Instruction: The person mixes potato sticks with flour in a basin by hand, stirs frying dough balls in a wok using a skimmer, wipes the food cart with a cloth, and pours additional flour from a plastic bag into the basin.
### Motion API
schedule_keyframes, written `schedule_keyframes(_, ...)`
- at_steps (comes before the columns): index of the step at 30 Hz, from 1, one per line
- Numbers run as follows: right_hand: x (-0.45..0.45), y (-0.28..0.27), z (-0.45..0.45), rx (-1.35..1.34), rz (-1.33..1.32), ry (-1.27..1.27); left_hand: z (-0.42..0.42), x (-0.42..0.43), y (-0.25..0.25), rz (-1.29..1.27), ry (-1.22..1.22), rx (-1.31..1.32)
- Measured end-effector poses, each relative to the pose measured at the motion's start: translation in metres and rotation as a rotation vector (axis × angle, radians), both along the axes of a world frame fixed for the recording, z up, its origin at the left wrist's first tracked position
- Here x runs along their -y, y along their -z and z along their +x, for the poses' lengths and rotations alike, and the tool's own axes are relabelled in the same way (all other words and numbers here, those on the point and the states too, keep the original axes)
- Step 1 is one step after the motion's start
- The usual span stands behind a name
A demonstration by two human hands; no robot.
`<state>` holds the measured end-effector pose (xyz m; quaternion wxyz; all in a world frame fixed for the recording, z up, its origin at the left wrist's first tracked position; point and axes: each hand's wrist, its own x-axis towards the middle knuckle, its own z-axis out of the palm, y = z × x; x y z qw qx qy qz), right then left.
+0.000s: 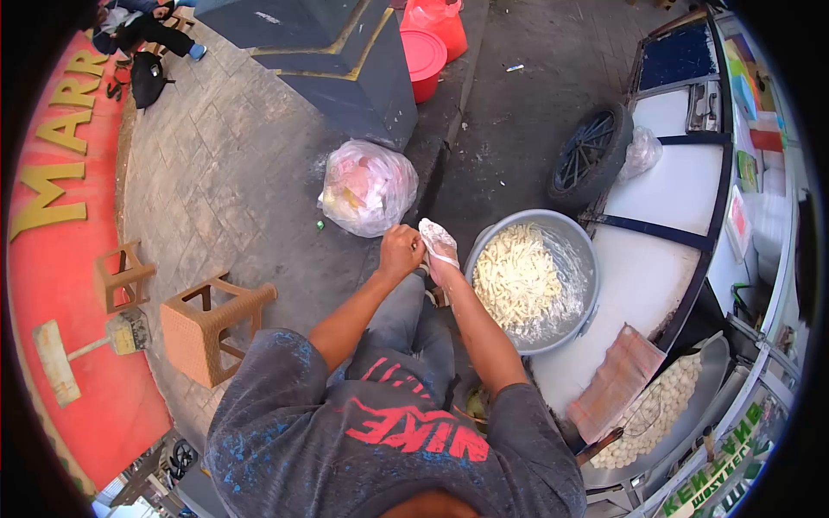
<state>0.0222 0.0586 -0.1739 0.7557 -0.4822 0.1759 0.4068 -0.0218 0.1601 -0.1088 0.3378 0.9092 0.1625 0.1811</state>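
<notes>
My left hand [402, 250] is closed at the edge of a thin, clear plastic covering that wraps my right hand [439, 245]. White powder or residue coats the covered right hand, whose fingers are pressed together and point away from me. Just right of my hands stands a grey basin [591, 289], with pale, floury strips [516, 274] heaped inside it and white powder on its inner wall. Beyond my hands, a full clear plastic bag [368, 188] rests on the ground.
Brown stools [205, 332] stand at the left. On the right is a cart [643, 285] with a wheel [591, 154], a wooden board [617, 380] and a pan of round pale pieces [661, 414]. A red bucket [421, 65] sits by a grey pillar [367, 95]. A person [151, 30] is at the upper left.
</notes>
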Motion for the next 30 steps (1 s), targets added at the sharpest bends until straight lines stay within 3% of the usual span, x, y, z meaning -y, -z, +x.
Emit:
schedule_keyframes(3,-0.046,0.014,-0.013,0.048,0.141,-0.199,-0.011,-0.057,0.026,0.047,-0.152,-0.008)
schedule_keyframes(4,-0.064,0.015,-0.008,0.360,-0.145,-0.503,-0.014,-0.078,0.036,0.065,-0.193,-0.014)
schedule_keyframes(5,-0.066,-0.048,0.005,0.380,-0.114,-0.739,-0.018,-0.105,0.047,0.072,-0.273,-0.028)
schedule_keyframes(7,-0.078,-0.032,0.001,0.764,-0.061,-1.141,-0.023,-0.156,0.064,0.061,-0.377,-0.062)
schedule_keyframes(8,-0.091,0.011,0.001,0.970,0.106,-1.215,-0.023,-0.178,0.074,0.041,-0.406,-0.073)
schedule_keyframes(12,-0.149,0.023,0.052,0.436,-0.209,-0.838,-0.032,-0.194,0.088,-0.177,-0.558,-0.302)
schedule_keyframes(15,-0.183,0.099,0.043,0.272,-0.176,-0.592,-0.022,-0.155,0.069,-0.141,-0.352,-0.227)
schedule_keyframes(20,-0.221,0.160,0.015,0.055,-0.080,-0.438,-0.007,-0.156,0.116,0.043,-0.418,-0.227)
schedule_keyframes(25,-0.227,0.167,-0.007,-0.195,0.073,-0.368,0.000,-0.185,0.145,-0.006,-0.573,-0.196)
schedule_keyframes(27,-0.222,0.150,-0.015,-0.231,0.230,-0.341,0.000,-0.207,0.158,0.001,-0.553,-0.238)
schedule_keyframes(28,-0.215,0.129,-0.010,-0.210,0.118,-0.364,0.005,-0.212,0.159,0.043,-0.537,-0.200)
schedule_keyframes(30,-0.191,0.107,0.006,-0.214,0.259,-0.277,0.010,-0.231,0.166,0.096,-0.586,-0.301)
